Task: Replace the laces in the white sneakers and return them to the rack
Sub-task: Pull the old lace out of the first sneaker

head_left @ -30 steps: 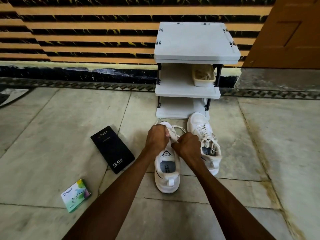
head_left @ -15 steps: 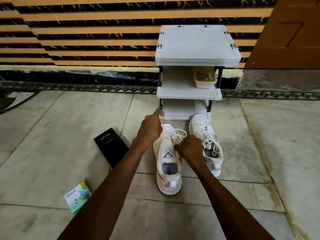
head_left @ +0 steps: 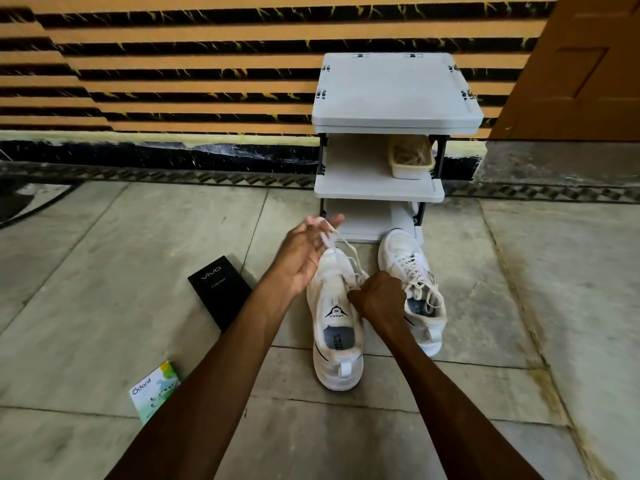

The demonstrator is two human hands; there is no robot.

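- While we scan from the left, a green Odonil box (head_left: pixel 156 389) lies on the floor, with a black vivo box (head_left: pixel 218 291) just beyond it.
- Our left hand (head_left: pixel 304 251) hovers over the toe of the left sneaker (head_left: pixel 337 341), fingers loosely spread. The lace (head_left: pixel 341 240) runs up between them, blurred but held.
- That sneaker stands heel toward us, in front of the rack (head_left: pixel 394 91).
- Our right hand (head_left: pixel 379 296) is curled tight, gripping its upper at the eyelets.
- Just beside it, the right sneaker (head_left: pixel 415 271) stands with its toe at the rack's foot.
- On the middle shelf, a pale tray (head_left: pixel 410 171) holds tan strands.
- A second ago our left hand sat low beside the right; now it is raised, with the lace drawn out.
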